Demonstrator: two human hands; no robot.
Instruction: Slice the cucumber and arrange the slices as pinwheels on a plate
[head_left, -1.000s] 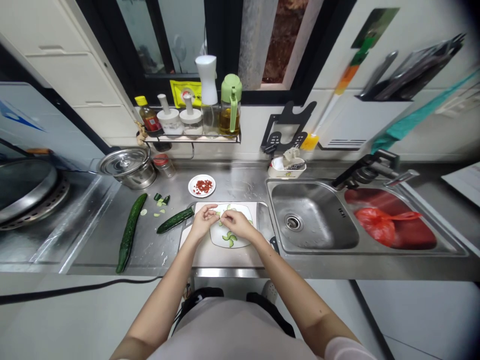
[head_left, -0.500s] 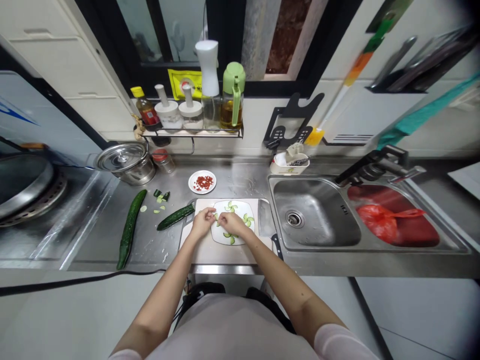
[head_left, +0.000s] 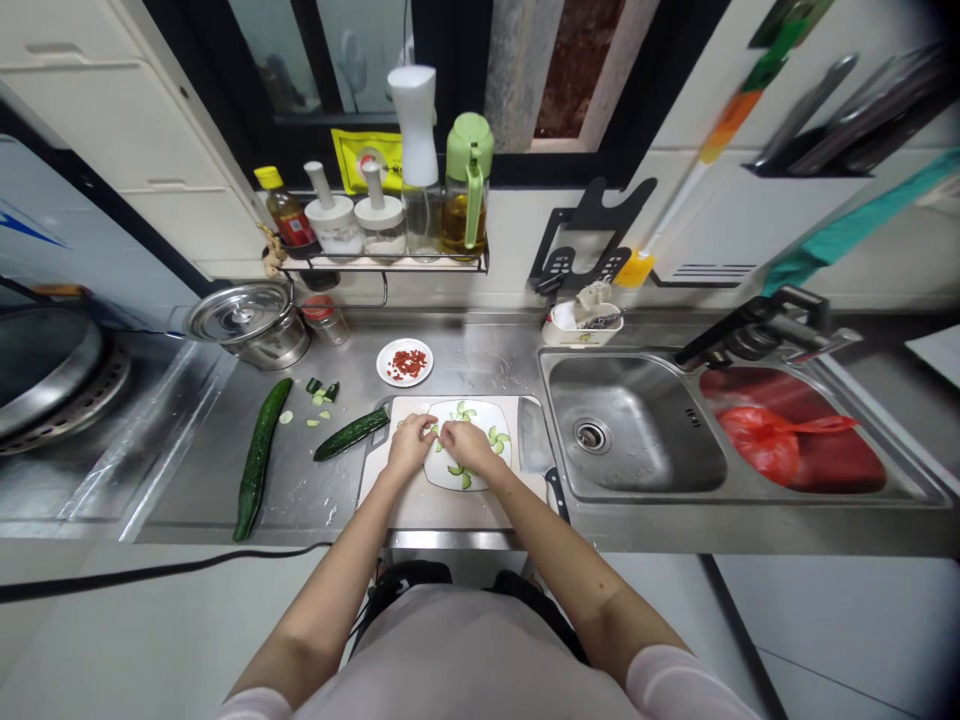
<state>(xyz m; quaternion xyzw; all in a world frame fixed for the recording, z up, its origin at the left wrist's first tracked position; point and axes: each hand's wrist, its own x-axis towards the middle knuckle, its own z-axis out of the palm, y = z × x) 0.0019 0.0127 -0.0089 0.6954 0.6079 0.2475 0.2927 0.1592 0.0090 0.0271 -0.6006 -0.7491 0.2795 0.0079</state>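
A white plate [head_left: 480, 477] lies on the cutting board [head_left: 450, 512], with cucumber slices [head_left: 498, 440] set in small clusters at its top, right and bottom. At the plate's left edge my left hand [head_left: 410, 442] has its fingers bent together beside a green slice. Close to it, over the left part of the plate, my right hand [head_left: 465, 447] is closed, its fingertips near the same slice. What sits between the fingertips of each hand is too small to name. A cut cucumber [head_left: 351, 435] rests left of the board.
A whole cucumber [head_left: 262, 460], cucumber pieces [head_left: 322, 392] and a small plate of red bits [head_left: 406, 362] lie on the counter. The knife [head_left: 556, 494] is at the board's right, beside the sink [head_left: 637, 430]. A lidded pot [head_left: 251, 325] stands back left.
My left hand has shifted slightly right, and its fingertips are closer to the slice at the plate's left. My right hand has hardly moved. The view has tilted slightly.
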